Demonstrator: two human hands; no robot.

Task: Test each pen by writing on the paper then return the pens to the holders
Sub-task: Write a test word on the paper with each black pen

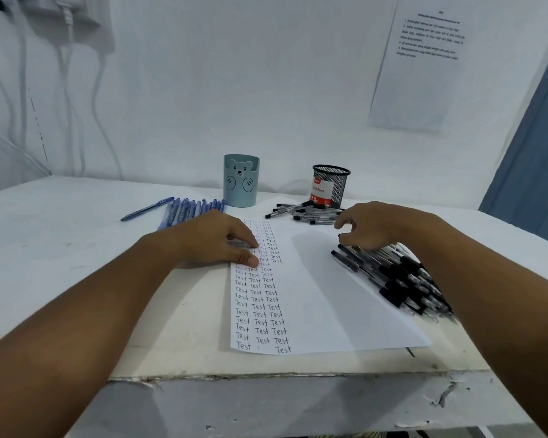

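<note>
Both hands are over the white table [76, 248]: the left hand [215, 238] lies flat with relaxed fingers on the left edge of the paper [317, 286], pressing it down and gripping nothing. The right hand [374, 226] hovers with loosely curled fingers above the near pile of black-capped pens [405, 282]; whether its fingertips already pinch a pen cannot be told. That pile lies on the right part of the sheet, partly hidden under the right forearm. Three columns of the handwritten word "Test" run down the left side of the paper. Beyond the sheet, a smaller heap of black pens [310, 213] lies at the foot of the black mesh holder [331, 184], which carries a red and white label. To its left stands the blue bear holder [241, 180], and left of that a row of blue pens [190, 210] lies on the table. A printed sheet [421, 64] hangs on the wall at upper right.
</note>
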